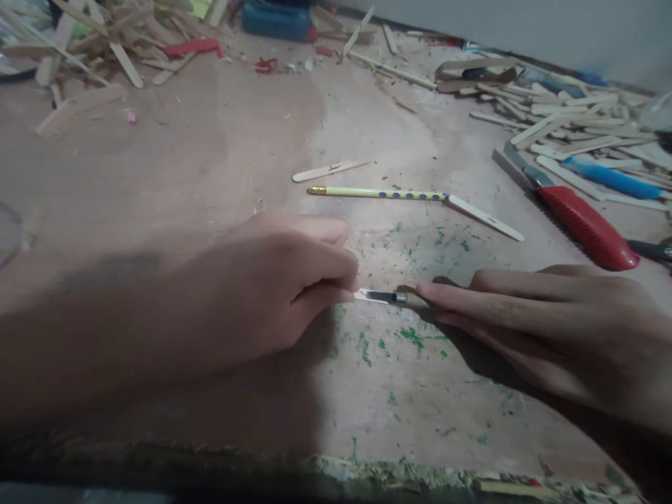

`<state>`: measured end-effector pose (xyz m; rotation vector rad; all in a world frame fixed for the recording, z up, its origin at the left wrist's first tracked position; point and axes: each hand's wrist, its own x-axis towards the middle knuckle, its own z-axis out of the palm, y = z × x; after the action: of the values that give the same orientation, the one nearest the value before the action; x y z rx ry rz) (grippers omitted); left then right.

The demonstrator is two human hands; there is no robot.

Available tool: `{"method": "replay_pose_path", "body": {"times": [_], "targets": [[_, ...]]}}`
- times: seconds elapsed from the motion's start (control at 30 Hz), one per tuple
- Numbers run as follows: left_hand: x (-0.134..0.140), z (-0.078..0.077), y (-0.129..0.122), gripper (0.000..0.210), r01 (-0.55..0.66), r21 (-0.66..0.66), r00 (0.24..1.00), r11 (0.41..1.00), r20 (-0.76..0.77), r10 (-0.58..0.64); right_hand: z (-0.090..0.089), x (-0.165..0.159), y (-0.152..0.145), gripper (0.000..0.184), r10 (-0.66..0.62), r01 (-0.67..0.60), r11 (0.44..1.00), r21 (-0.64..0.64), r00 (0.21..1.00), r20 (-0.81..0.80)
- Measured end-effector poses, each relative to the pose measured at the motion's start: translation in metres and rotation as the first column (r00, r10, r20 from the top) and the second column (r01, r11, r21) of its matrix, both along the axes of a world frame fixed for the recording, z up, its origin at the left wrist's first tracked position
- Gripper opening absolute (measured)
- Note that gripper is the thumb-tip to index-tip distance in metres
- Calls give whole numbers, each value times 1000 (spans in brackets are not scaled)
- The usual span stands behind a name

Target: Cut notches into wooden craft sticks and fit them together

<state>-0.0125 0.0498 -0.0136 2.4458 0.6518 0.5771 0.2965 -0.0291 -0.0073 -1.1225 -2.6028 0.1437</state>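
My left hand [309,280] is closed in a pinch on a pale craft stick [360,295], of which only a short end shows past the fingertips. My right hand [546,322] grips a small carving knife [402,298] with a metal collar and a thin wooden handle. Its dark blade lies over the stick's end, close to my left fingertips. Beyond the hands lies a yellow-green pencil [367,192] with purple dots. Two more craft sticks rest by it: a notched one [330,170] behind and a slotted one [486,218] at its right end.
A red-handled utility knife [582,220] lies at the right, blade pointing away. Behind it are a blue-handled tool [612,177] and a heap of craft sticks [567,119]. More sticks [105,35] pile up at the back left, near a blue box [276,19]. The table's rough front edge [378,469] runs below.
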Motion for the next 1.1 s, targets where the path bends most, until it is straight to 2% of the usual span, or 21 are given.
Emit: {"method": "replay_pose_path", "body": {"times": [0.17, 0.43, 0.73, 0.9, 1.03, 1.1], "targets": [[0, -1, 0, 24, -5, -3, 1000, 1000, -4, 5, 0, 2, -1, 30, -15, 15, 1000, 4, 999, 28], [1, 4, -5, 25, -36, -4, 999, 999, -26, 36, -3, -1, 0, 27, 33, -34, 999, 41, 999, 29], [0, -2, -1, 25, 7, 21, 1000, 1000, 7, -7, -1, 3, 0, 30, 21, -22, 999, 32, 999, 38], [-2, 4, -3, 27, -24, 9, 997, 1000, -68, 25, 1, 1, -2, 28, -18, 16, 999, 38, 999, 40], [-3, 2, -3, 26, -11, 8, 1000, 1000, -21, 11, 2, -1, 0, 28, -15, 15, 1000, -7, 999, 28], [-3, 0, -3, 25, -1, 7, 1000, 1000, -4, 2, 1, -2, 0, 26, -10, 10, 1000, 9, 1000, 1]]}}
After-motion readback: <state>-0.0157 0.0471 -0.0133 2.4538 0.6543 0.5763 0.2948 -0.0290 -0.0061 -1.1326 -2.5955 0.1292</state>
